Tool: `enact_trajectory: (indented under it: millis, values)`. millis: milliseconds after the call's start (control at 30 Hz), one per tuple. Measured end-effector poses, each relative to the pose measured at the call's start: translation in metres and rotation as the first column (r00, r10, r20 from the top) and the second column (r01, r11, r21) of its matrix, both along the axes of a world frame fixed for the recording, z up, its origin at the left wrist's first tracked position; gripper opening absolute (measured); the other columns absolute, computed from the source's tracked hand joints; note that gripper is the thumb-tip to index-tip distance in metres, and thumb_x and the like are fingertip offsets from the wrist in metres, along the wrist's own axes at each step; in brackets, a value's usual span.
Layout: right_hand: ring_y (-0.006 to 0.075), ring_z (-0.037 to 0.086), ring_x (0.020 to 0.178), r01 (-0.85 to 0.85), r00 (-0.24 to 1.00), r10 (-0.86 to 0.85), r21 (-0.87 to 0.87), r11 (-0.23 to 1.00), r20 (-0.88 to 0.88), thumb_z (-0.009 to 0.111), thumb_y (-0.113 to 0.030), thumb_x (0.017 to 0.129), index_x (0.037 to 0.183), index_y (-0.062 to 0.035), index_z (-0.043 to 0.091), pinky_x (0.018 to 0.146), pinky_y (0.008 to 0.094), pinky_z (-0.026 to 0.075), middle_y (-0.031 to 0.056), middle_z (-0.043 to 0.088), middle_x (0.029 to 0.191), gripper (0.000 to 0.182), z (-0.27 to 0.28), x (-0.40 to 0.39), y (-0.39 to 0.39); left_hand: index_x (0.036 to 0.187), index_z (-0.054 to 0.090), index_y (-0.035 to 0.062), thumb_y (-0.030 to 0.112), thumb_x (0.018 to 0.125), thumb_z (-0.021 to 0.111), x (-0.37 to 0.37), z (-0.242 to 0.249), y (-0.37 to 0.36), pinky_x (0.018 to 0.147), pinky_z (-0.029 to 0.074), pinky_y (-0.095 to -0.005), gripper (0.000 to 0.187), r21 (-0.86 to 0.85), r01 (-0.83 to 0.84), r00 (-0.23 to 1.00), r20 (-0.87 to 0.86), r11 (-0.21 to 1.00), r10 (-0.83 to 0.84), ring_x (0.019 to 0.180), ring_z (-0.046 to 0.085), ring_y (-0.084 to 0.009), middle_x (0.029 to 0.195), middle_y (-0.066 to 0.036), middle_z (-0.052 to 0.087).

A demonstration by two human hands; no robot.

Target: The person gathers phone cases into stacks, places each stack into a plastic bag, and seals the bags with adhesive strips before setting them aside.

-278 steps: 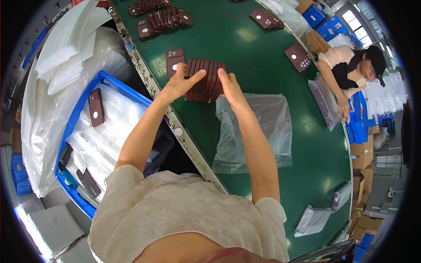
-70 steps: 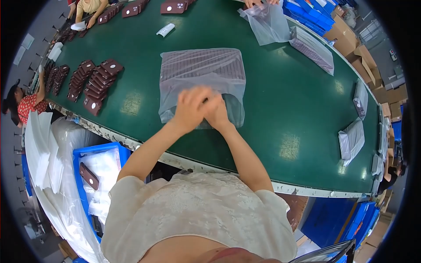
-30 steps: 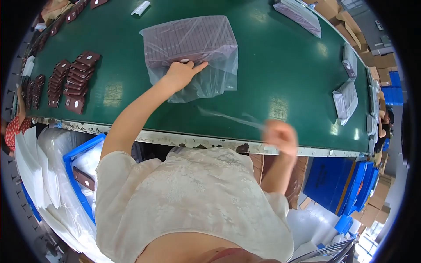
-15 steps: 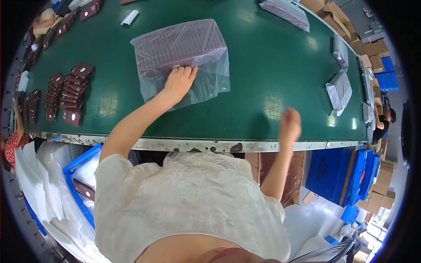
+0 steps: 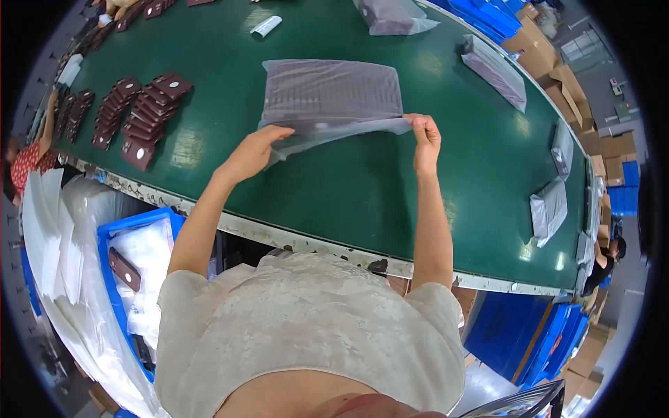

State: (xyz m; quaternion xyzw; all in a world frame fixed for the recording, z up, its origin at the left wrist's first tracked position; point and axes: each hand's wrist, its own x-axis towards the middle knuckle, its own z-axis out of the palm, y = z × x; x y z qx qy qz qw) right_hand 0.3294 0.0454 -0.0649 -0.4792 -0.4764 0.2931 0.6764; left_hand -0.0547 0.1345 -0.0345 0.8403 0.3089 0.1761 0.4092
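Note:
A clear plastic bag (image 5: pixel 333 90) holding a tight row of dark brown pieces lies on the green table (image 5: pixel 320 195). Its loose open flap faces me and is folded up along the near side. My left hand (image 5: pixel 252 152) is at the flap's left end, its fingers closed together on the plastic. My right hand (image 5: pixel 424 139) pinches the flap's right corner between thumb and fingers.
Fanned stacks of brown pieces (image 5: pixel 155 115) are at the left. Other wrapped bundles (image 5: pixel 496 71) lie at the back and right. A white roll (image 5: pixel 265 26) is behind the bag. A blue crate (image 5: pixel 115 279) stands below the table's left edge. People are at both sides.
My right hand has moved up from the near edge and taken the flap's right corner. My left hand has shifted to its left end. The flap is now folded up, and the view has turned.

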Motion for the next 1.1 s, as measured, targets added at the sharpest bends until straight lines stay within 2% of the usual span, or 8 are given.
enact_trajectory:
  millis: [133,300,367,533,633,800,900,1100]
  values:
    - [0.0099,0.053,0.087,0.077,0.993,-0.075,0.023,0.997,-0.096,0.055,-0.018,0.103,0.084,-0.0074,0.063,0.082,0.0264,0.041,-0.0006,0.063,0.088,0.023,-0.008,0.001,0.009,0.12,0.063,0.0027,-0.002,0.092,0.051,-0.019,0.016,-0.017,0.097,0.047,-0.0358,0.03,0.293,-0.061,0.998,-0.003,0.954,0.065,0.111,0.059,-0.0319,0.119,-0.013,0.063]
    - [0.0039,0.038,0.069,0.23,0.97,-0.231,-0.024,0.973,-0.072,0.055,-0.021,0.103,0.078,-0.0104,0.059,0.065,0.0229,0.031,-0.0064,0.052,0.074,0.027,-0.01,-0.004,0.013,0.099,0.064,0.0002,0.006,0.095,0.055,-0.009,-0.002,-0.005,0.086,0.047,-0.0352,0.011,0.305,-0.133,0.989,0.105,0.943,0.106,0.092,0.061,-0.0236,0.095,-0.009,0.065]
    - [0.0036,0.036,0.068,0.278,0.954,-0.279,-0.018,0.96,-0.11,0.056,-0.021,0.102,0.076,-0.0109,0.058,0.063,0.0231,0.029,-0.0071,0.051,0.073,0.028,-0.007,-0.01,0.021,0.09,0.061,0.0027,0.018,0.102,0.054,0.003,-0.028,0.02,0.079,0.044,-0.0289,0.021,0.031,-0.552,0.754,0.445,0.833,0.483,0.087,0.055,-0.0119,0.091,-0.001,0.062]
    - [0.0034,0.032,0.065,0.358,0.901,-0.377,-0.124,0.926,-0.214,0.056,-0.022,0.101,0.07,-0.0122,0.052,0.058,0.0239,0.025,-0.0084,0.049,0.071,0.032,-0.012,-0.006,0.037,0.092,0.062,0.0008,0.026,0.104,0.049,0.046,-0.053,0.061,0.08,0.046,-0.0338,0.031,-0.439,-0.586,0.58,0.36,0.682,0.73,0.081,0.055,-0.0173,0.083,-0.007,0.06]
    - [0.0036,0.034,0.064,0.327,0.91,-0.384,-0.297,0.897,-0.158,0.056,-0.022,0.1,0.073,-0.011,0.054,0.057,0.0238,0.027,-0.008,0.049,0.07,0.03,-0.027,0.005,0.041,0.097,0.063,-0.0017,0.032,0.105,0.045,0.05,-0.084,0.071,0.082,0.047,-0.0362,0.038,-0.217,-0.761,0.513,0.375,0.612,0.772,0.085,0.058,-0.0201,0.089,-0.009,0.065]
    - [0.0048,0.046,0.056,0.099,0.988,-0.149,-0.583,0.806,-0.039,0.053,-0.018,0.096,0.093,-0.0028,0.07,0.047,0.0236,0.033,-0.0043,0.057,0.068,0.023,-0.038,0.027,0.043,0.098,0.063,-0.0021,0.028,0.102,0.048,0.034,-0.086,0.072,0.085,0.049,-0.0417,0.034,-0.361,-0.575,0.675,0.298,0.734,0.675,0.099,0.065,-0.0314,0.1,-0.016,0.07]
    - [0.0054,0.046,0.051,0.238,0.941,0.012,-0.682,0.691,0.339,0.053,-0.014,0.093,0.091,-0.0006,0.069,0.042,0.0254,0.032,-0.002,0.059,0.066,0.021,-0.031,0.026,0.042,0.091,0.06,0.0022,0.02,0.097,0.053,0.025,-0.055,0.07,0.08,0.049,-0.0454,0.02,-0.048,-0.581,0.809,-0.14,0.812,0.571,0.093,0.063,-0.0372,0.094,-0.017,0.067]
    - [0.0083,0.048,0.051,0.205,0.96,-0.023,-0.648,0.733,0.278,0.057,-0.013,0.091,0.083,0.0016,0.064,0.045,0.0279,0.036,0.003,0.056,0.061,0.018,-0.037,0.026,0.041,0.093,0.058,0.0058,0.012,0.089,0.062,0.024,-0.048,0.173,0.075,0.05,-0.0465,0.009,0.314,-0.629,0.773,0.157,0.711,0.615,0.086,0.061,-0.0365,0.093,-0.016,0.062]
